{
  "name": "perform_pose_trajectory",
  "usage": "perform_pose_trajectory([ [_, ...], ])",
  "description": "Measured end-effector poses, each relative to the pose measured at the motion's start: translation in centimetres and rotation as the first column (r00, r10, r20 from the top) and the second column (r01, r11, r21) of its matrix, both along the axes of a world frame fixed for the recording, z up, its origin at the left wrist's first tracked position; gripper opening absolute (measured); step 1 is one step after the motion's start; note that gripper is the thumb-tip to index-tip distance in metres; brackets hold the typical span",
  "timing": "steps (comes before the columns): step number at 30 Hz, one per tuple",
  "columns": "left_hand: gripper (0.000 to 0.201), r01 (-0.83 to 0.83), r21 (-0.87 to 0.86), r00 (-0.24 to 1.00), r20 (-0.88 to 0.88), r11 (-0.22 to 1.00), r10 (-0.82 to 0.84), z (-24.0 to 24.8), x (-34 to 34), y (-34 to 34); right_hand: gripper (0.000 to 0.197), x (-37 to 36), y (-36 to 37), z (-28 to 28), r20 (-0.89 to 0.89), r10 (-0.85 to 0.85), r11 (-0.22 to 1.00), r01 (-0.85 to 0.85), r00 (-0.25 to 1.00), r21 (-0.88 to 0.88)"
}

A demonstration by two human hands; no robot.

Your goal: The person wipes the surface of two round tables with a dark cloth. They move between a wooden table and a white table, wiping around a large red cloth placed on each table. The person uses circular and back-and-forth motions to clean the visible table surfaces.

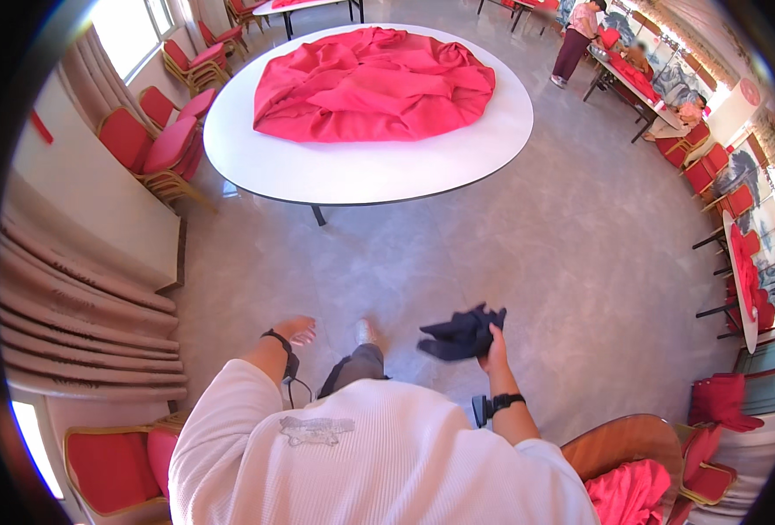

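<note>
A crumpled black cloth [462,335] hangs from my right hand [495,354], whose fingers are closed on its right side above the floor. The cloth looks like it may be a garment or gloves, but its exact kind does not show. My left hand [300,331] is low in front of my body, with nothing in it and its fingers loosely apart. Ahead stands a round white table [352,171] with a bunched red tablecloth [374,87] heaped over its far half. Both hands are well short of this table.
Red chairs [173,144] line the left wall beside a curtain [90,324]. At my lower right is a brown wooden table [619,437] with red cloth [628,494]. Long tables [742,284] and chairs run along the right wall. A person [578,39] stands at the far right.
</note>
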State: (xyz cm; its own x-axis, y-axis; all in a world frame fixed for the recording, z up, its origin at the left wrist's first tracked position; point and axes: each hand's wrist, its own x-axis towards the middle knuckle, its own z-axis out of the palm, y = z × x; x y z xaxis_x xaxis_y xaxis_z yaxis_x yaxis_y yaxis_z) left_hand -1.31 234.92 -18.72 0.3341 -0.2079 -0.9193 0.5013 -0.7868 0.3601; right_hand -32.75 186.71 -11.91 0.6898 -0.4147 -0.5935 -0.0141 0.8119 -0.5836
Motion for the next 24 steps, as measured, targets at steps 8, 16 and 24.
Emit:
perform_pose_trajectory([
  [8,0.045,-0.269,-0.139,0.957,0.070,0.953,0.281,-1.3,16.6,-4.7,0.054,17.0,-8.2,8.8,-0.044,-0.082,0.985,0.074,0.996,-0.157],
  [16,0.068,-0.216,-0.159,0.813,0.517,0.964,0.267,-1.7,28.1,-13.3,0.046,28.0,-17.0,18.6,0.115,-0.023,0.362,0.115,0.993,-0.925],
  [24,0.076,-0.259,0.013,0.841,0.496,0.966,0.218,-1.9,31.3,-19.3,0.089,44.7,-17.3,16.8,-0.358,0.331,-0.534,-0.139,0.873,-0.834],
])
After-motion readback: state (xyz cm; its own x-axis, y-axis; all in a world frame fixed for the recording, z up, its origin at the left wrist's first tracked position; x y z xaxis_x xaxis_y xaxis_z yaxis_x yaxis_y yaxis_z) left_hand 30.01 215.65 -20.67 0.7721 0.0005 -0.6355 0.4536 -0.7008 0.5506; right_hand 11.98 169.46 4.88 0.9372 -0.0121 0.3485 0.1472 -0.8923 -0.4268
